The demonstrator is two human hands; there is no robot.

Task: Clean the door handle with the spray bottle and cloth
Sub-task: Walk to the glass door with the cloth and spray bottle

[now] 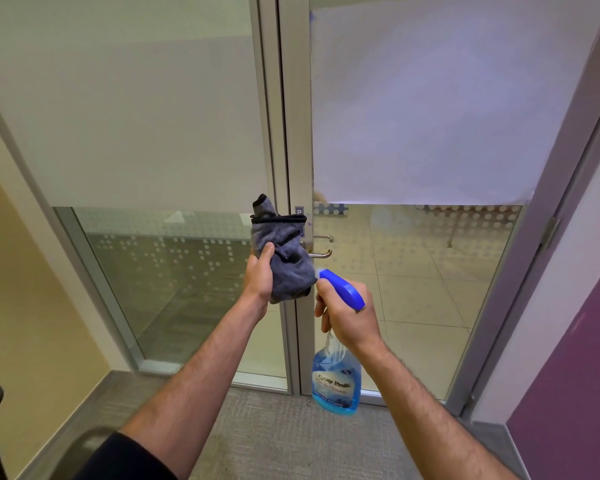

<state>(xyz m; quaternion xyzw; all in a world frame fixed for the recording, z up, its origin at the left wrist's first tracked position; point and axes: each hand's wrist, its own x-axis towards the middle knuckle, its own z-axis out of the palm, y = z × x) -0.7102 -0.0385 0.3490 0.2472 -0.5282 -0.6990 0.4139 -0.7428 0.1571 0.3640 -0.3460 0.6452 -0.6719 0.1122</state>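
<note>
The left hand (258,275) grips a bunched grey cloth (284,254), thumb pressed into its folds, holding it up in front of the door frame. The right hand (345,315) is wrapped around the neck of a spray bottle (336,379) of blue liquid, its blue nozzle aimed at the cloth. Just beyond the cloth, to its right, the metal door handle (321,253) projects from the glass door (430,271).

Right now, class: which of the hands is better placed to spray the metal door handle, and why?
The right hand. It already grips the blue-trigger spray bottle, nozzle aimed toward the silver lever door handle. The left hand is shut on the bunched grey microfibre cloth.
</note>
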